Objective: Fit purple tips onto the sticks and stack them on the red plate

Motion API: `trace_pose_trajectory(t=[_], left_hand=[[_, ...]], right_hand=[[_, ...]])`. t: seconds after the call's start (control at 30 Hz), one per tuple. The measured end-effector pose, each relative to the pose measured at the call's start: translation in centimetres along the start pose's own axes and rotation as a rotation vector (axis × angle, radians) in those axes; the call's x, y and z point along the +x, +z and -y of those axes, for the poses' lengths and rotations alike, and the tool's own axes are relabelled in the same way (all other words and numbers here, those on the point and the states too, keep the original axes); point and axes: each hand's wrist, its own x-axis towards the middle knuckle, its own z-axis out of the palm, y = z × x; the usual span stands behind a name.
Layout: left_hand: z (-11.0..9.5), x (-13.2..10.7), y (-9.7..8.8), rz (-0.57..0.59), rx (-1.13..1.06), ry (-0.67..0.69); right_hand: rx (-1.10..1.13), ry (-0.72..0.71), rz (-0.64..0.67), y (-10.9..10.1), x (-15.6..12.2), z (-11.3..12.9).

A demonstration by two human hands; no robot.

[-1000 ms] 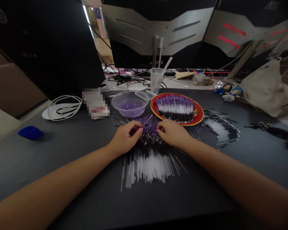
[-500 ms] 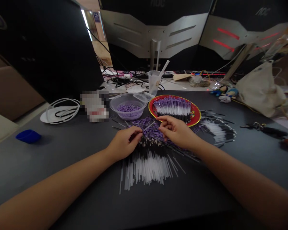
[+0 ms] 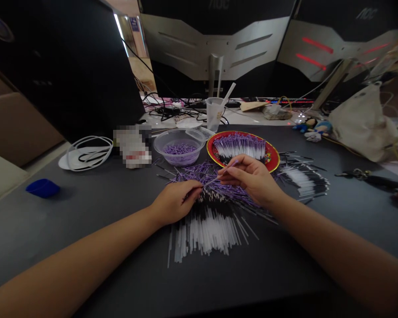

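Observation:
My left hand (image 3: 177,202) pinches one end of a thin translucent stick (image 3: 212,180) over the middle of the desk. The fingers of my right hand (image 3: 254,179) close around its other end, where a small purple tip (image 3: 232,164) shows. Below my hands lies a loose heap of purple-tipped pieces (image 3: 200,170). Nearer me spreads a bundle of black-and-translucent sticks (image 3: 208,232). Behind my right hand, a red plate (image 3: 274,164) carries a row of purple-topped sticks (image 3: 242,145). A clear bowl (image 3: 159,149) holds more purple pieces (image 3: 181,150).
More black-and-white sticks (image 3: 303,179) lie right of the plate, with keys (image 3: 360,174) beyond. At left are a blue cap-like object (image 3: 43,188) and a coiled white cable (image 3: 86,154). A plastic cup (image 3: 213,115) stands behind the bowl, before large monitors (image 3: 215,39).
My right hand has come in from just beyond the stick's end and closed on it; a purple tip now shows at its fingers. My left hand stays almost in place, holding the stick.

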Motion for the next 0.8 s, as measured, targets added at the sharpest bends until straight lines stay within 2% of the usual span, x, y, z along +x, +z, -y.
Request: trace_pose_trajectory(t=[0.13,0.3,0.63,0.8], left_hand=[[0.0,-0.1,-0.1,0.004,-0.013,-0.004],[0.1,-0.1,0.0,-0.005,-0.032,-0.004],[0.2,-0.2,0.0,-0.013,0.026,0.021],[0.1,-0.5,0.5,-0.103,0.090,0.020]], right_hand=[[0.025,0.012,0.070,-0.2,-0.1,-0.3],[0.017,-0.010,0.093,-0.1,-0.3,-0.2],[-0.101,-0.031,0.064,0.3,-0.4,-0.1],[-0.076,-0.060,-0.008,1.0,-0.6,-1.1]])
